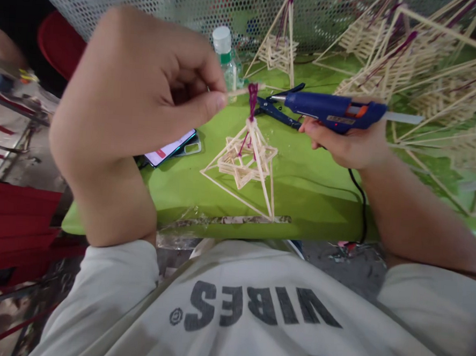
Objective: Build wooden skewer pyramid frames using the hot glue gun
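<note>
My left hand (143, 81) is raised close to the camera and pinches a thin wooden stick (243, 91) whose tip touches the purple string loop (252, 99) at the top of a small stick pyramid (247, 162). The pyramid stands on the green table (310, 188) and has a star of stacked sticks inside. My right hand (345, 144) grips a blue hot glue gun (331, 109), its nozzle pointing left toward the pyramid's top, a short way off it.
Finished stick pyramids (280, 46) (414, 70) crowd the back and right of the table. Blue-handled pliers (278, 109), a clear bottle with a white cap (226, 56) and a phone (171, 148) lie behind the work. A mesh screen (160, 1) closes the back. The glue gun's black cord (361, 207) drops over the front edge.
</note>
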### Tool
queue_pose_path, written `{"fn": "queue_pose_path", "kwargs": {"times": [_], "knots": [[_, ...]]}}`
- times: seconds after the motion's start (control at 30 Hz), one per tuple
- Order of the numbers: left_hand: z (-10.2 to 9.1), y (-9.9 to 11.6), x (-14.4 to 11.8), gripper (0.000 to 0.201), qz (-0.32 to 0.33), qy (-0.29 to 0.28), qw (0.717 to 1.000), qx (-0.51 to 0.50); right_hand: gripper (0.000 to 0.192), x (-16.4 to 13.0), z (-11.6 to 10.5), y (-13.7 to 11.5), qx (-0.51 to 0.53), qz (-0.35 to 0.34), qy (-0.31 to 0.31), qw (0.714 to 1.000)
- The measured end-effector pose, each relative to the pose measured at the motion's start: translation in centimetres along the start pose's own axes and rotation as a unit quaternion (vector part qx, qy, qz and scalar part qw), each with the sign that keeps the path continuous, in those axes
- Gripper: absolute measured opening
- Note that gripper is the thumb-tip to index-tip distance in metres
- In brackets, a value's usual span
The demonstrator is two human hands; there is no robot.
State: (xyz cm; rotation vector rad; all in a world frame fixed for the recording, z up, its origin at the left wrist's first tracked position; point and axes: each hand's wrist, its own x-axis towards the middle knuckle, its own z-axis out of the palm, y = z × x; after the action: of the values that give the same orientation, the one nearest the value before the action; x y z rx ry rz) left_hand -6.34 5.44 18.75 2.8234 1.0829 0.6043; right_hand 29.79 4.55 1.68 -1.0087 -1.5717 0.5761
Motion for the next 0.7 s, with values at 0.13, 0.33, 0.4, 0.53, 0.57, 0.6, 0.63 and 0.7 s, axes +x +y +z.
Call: {"fn": "queue_pose_path", "kwargs": {"times": [0.13,0.33,0.4,0.53,0.57,0.6,0.63,0.7], "knots": [[0.28,0.03,0.1,0.029,0.02,0.005,1.0,0.0,0.043,-0.09,0.05,-0.35,0.001,0.006,0.005,1.0],[0.23,0.14,0.0,0.016,0.016,0.018,1.0,-0.009,0.047,-0.2,-0.04,-0.58,-0.004,0.025,0.0,1.0],[0.35,0.03,0.02,0.016,0.019,0.027,0.999,-0.023,0.049,-0.19,-0.08,-0.56,-0.019,0.036,0.003,0.999],[0.61,-0.2,0.19,0.023,0.027,0.02,0.998,-0.048,0.046,-0.12,-0.22,-0.56,-0.018,0.044,-0.006,0.999],[0.62,-0.22,0.24,0.024,0.022,0.014,0.998,-0.049,0.042,-0.12,-0.28,-0.53,-0.015,0.045,-0.01,0.999],[0.6,-0.22,0.3,0.025,0.015,0.006,0.999,-0.047,0.037,-0.12,-0.34,-0.48,-0.012,0.047,-0.013,0.999],[0.56,-0.21,0.36,0.025,0.009,-0.004,0.999,-0.044,0.033,-0.14,-0.4,-0.41,-0.011,0.051,-0.017,0.998],[0.46,-0.18,0.49,0.023,0.003,-0.023,0.999,-0.037,0.03,-0.21,-0.49,-0.22,-0.013,0.068,-0.018,0.997]]}}
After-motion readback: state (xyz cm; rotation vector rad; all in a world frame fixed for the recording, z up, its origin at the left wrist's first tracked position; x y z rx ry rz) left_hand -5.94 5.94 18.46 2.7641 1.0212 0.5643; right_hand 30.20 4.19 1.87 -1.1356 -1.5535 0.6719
